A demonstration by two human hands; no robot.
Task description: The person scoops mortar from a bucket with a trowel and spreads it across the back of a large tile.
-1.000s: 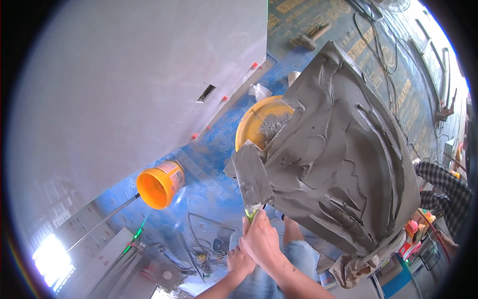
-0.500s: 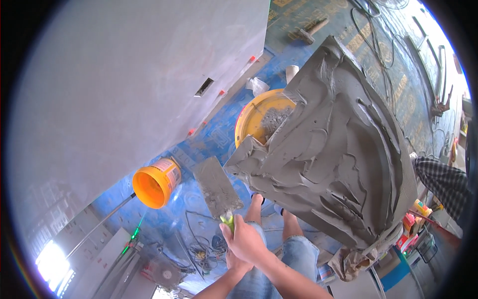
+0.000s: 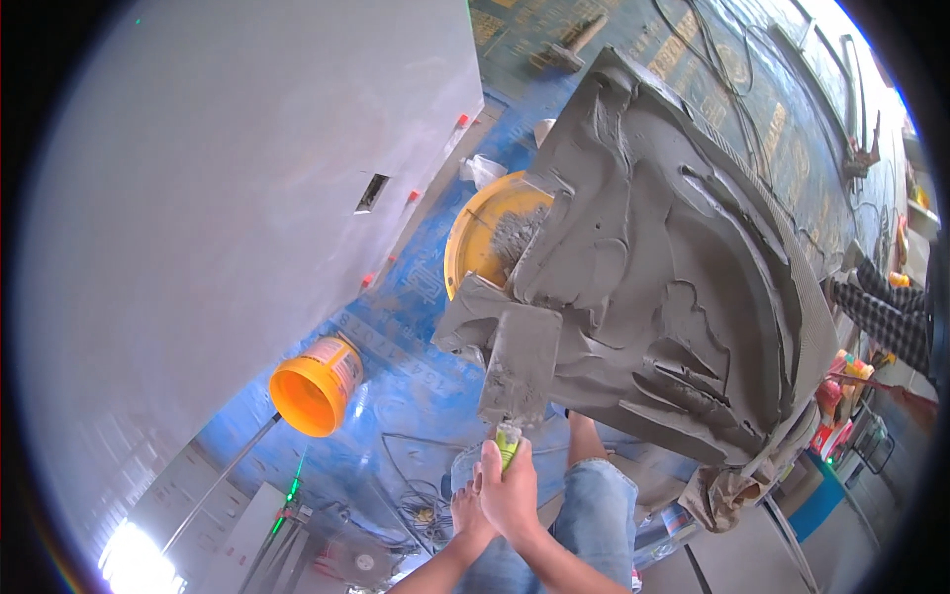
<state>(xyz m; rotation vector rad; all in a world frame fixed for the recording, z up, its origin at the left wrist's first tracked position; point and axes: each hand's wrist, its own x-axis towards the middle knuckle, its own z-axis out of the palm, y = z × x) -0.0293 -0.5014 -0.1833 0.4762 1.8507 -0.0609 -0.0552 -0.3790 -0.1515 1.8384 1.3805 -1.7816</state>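
My right hand is closed round the green handle of a flat trowel. The rectangular, mortar-smeared blade of the trowel lies over the near left corner of a large slab coated in wet grey mortar. Thick ridges and swirls mark the coating. Close against the right hand, my left hand has its fingers curled; whether anything is in them is hidden. Partly under the slab's left edge sits a round yellow tub with grey mortar in it.
An orange bucket lies tilted on the blue floor covering, left of the trowel. Beyond it rises a large pale wall panel. A hammer and cables lie at the back. At the right edge shows another person's checked sleeve.
The trowel has swung right, from beside the slab's corner onto it, and both hands have moved slightly with it. The whole view has shifted a little.
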